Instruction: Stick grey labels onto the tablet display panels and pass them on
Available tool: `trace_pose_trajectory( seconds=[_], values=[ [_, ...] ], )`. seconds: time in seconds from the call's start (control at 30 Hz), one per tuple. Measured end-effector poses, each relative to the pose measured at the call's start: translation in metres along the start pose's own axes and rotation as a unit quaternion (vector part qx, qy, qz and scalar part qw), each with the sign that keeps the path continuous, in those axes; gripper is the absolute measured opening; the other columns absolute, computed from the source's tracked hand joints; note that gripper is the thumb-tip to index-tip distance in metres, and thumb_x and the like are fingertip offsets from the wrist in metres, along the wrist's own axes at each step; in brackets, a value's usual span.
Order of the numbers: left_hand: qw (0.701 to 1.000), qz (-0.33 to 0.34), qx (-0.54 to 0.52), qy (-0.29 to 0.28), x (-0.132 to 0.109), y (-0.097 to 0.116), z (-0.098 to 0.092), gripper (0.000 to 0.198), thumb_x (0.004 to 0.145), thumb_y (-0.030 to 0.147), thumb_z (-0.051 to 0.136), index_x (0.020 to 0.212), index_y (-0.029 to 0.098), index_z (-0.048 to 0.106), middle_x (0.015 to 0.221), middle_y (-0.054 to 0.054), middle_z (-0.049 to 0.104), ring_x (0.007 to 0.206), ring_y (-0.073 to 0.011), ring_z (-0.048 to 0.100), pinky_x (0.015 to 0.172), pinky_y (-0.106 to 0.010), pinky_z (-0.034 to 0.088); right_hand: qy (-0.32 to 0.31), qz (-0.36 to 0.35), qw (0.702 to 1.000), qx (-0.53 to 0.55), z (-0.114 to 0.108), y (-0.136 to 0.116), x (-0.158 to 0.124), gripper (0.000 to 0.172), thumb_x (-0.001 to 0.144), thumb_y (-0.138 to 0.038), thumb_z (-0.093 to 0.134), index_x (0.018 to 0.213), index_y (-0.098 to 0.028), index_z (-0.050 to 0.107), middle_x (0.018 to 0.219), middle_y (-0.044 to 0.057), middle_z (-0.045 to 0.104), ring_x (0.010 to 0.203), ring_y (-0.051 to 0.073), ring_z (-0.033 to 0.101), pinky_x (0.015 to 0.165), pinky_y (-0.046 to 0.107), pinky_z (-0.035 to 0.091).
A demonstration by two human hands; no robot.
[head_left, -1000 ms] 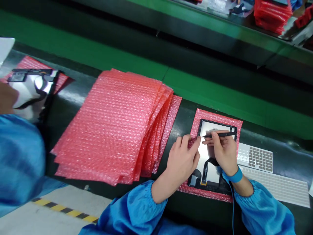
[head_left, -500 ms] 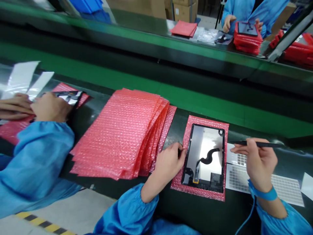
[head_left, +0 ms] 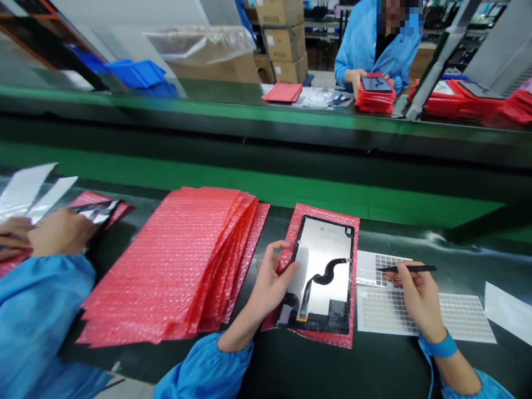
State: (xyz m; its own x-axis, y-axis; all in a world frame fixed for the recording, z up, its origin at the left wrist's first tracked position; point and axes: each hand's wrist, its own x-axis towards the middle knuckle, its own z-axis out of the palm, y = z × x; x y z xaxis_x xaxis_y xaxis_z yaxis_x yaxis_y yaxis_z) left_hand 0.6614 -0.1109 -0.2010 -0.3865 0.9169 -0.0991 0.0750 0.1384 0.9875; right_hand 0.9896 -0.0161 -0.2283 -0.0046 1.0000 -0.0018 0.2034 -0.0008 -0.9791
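Observation:
My left hand [head_left: 270,280] is at the left edge of a tablet screen assembly [head_left: 320,244], thumb over the rim and fingers curled at its side. The screen lies back side up, slightly tilted, over a pink bubble-wrap bag [head_left: 356,277]. A black S-shaped flex cable [head_left: 326,275] crosses its silver back. In a pinch, my right hand [head_left: 421,302] holds black tweezers [head_left: 419,268], their tip over the small upper sheet of square stickers [head_left: 368,269]. Below them is a longer sticker sheet [head_left: 465,316], partly covered by my hand. A blue strap [head_left: 440,346] circles my right wrist.
A tall stack of pink bubble-wrap bags [head_left: 166,266] stands to the left. Beyond it a co-worker's hands [head_left: 62,233] work at another panel [head_left: 100,212]. White paper [head_left: 509,310] lies at far right. Across the line another person [head_left: 374,47] handles a screen on red bags [head_left: 376,102].
The view has tilted up. My left thumb has come over the screen's edge, and the screen has tilted. The tweezers have moved down over the upper sticker sheet.

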Motion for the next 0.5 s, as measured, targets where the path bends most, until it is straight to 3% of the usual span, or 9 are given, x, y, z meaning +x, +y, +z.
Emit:
trace_pose_trajectory(
  seconds=[0.13,0.27,0.4,0.5],
  values=[
    [0.999,-0.027,-0.020,0.036,0.043,0.008,0.006,0.063,0.083,0.044,0.078,0.134,0.027,0.046,0.086,0.002,0.069,0.061,-0.0153,0.063,0.059,-0.027,0.052,-0.003,0.010,1.000,0.015,0.005,0.004,-0.003,0.046,0.096,-0.064,0.073,0.108,-0.019,0.067,0.085,0.009,0.082,0.081,0.025,0.082,0.070,0.034,0.064],
    [0.996,-0.035,-0.015,0.081,0.118,0.015,0.022,0.079,0.075,0.038,0.083,0.144,0.022,0.047,0.084,0.001,0.070,0.066,-0.0172,0.068,0.066,-0.029,0.057,-0.019,0.025,0.999,0.027,0.011,0.011,-0.003,0.049,0.097,-0.068,0.069,0.108,-0.020,0.067,0.088,0.009,0.082,0.083,0.024,0.081,0.075,0.033,0.062],
    [0.993,-0.059,0.021,0.098,0.196,0.028,0.049,0.064,0.083,0.024,0.080,0.141,0.016,0.053,0.080,0.001,0.068,0.063,-0.0147,0.066,0.065,-0.027,0.056,-0.016,0.015,0.999,0.044,0.019,0.011,-0.002,0.051,0.097,-0.072,0.066,0.103,-0.021,0.066,0.082,0.007,0.080,0.076,0.023,0.078,0.072,0.033,0.060],
    [0.990,-0.054,0.060,0.112,0.236,0.041,0.071,0.039,0.096,0.031,0.075,0.129,0.015,0.061,0.088,-0.001,0.068,0.068,-0.0134,0.065,0.066,-0.029,0.058,-0.017,0.004,0.998,0.064,0.026,0.010,-0.002,0.053,0.097,-0.075,0.062,0.098,-0.022,0.063,0.075,0.005,0.076,0.071,0.023,0.077,0.069,0.033,0.059]
  ],
)
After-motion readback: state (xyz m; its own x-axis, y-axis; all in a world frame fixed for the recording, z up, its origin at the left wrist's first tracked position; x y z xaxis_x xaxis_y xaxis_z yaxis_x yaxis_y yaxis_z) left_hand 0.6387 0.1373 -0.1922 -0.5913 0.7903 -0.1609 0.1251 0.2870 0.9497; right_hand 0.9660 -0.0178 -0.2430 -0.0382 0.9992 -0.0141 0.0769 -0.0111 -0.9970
